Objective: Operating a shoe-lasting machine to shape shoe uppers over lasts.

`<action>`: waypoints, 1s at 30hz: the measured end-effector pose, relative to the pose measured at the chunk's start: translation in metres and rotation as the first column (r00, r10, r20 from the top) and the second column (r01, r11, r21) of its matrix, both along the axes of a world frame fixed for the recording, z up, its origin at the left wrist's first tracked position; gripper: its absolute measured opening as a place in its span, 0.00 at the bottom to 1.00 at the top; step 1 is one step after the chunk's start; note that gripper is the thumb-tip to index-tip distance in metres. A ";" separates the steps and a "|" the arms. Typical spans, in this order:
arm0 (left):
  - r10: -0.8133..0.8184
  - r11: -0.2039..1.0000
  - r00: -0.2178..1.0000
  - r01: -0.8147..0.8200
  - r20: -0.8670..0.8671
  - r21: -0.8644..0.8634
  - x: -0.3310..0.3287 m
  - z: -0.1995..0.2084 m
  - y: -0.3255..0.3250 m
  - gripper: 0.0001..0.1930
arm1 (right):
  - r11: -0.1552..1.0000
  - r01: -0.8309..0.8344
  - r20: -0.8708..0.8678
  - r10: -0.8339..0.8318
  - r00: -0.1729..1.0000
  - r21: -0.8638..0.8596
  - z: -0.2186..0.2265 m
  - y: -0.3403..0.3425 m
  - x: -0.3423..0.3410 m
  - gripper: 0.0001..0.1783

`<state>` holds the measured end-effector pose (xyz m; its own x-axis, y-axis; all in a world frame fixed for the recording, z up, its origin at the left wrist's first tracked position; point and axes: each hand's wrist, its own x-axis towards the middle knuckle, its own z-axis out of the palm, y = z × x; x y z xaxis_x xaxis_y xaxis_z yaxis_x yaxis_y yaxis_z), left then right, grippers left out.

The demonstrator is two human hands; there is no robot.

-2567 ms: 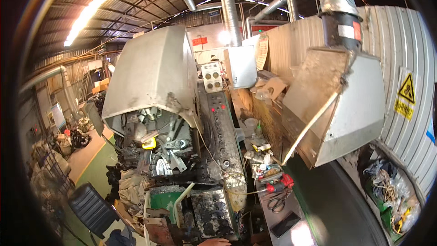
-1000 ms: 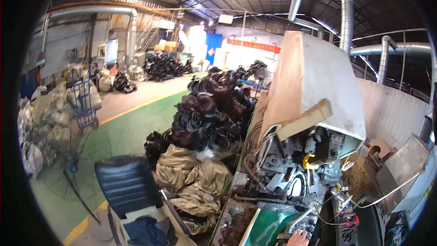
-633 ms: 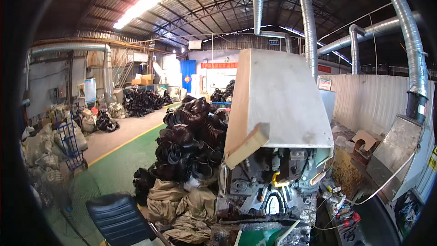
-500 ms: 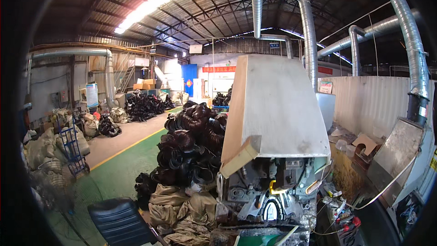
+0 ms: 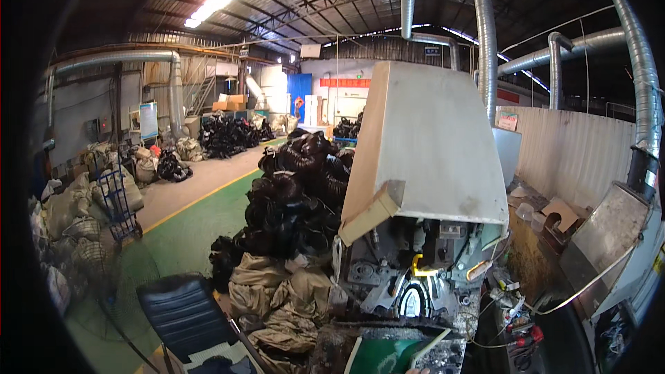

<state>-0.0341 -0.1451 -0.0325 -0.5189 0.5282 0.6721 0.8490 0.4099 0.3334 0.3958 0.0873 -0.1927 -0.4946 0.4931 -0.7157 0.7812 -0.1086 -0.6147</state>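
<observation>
Hands: barely in view. You only show a sliver of fingertip (image 5: 418, 371) at the bottom edge, just below the green panel; which hand it is, how open it is and whether it grips anything I cannot tell. The other hand is out of frame.
Nearest thing: green panel (image 5: 388, 357), tilted, lying at the foot of the machine head on a grimy surface (image 5: 443, 354) littered with dark debris.
Machine: grey mechanism (image 5: 415, 277) with a yellow handle-like part (image 5: 418, 263), exposed because the big pale hood (image 5: 429, 145) is swung up and back (open for access, I judge).
Hood corner: a tan block (image 5: 373, 213) sits at its lower left edge; purpose unclear.
Ducting: silver pipes (image 5: 485, 41) run from roof down toward the hood, likely extraction.
Stock: black bundled material (image 5: 298, 194) heaped on tan sacks (image 5: 277, 298) just left of the machine, kept within your reach.
Seat: dark padded chair (image 5: 183, 312) at lower left, beside the sacks.
Right side: cables and red clips (image 5: 523, 339) trail along the bench edge.
</observation>
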 end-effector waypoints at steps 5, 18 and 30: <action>-0.031 0.997 0.994 0.038 0.105 -0.063 0.002 0.005 -0.007 0.13 | 0.999 0.044 -0.003 -0.044 0.999 0.007 -0.011 -0.005 0.019 0.29; -0.035 0.934 0.988 0.085 0.148 -0.346 0.013 0.035 -0.033 0.29 | 0.970 0.242 0.041 -0.241 0.970 -0.005 -0.035 -0.076 0.124 0.38; -0.046 0.952 0.998 0.060 0.053 -0.300 -0.001 0.032 -0.008 0.21 | 0.851 0.520 0.046 -0.524 0.850 0.079 -0.070 -0.204 0.209 0.39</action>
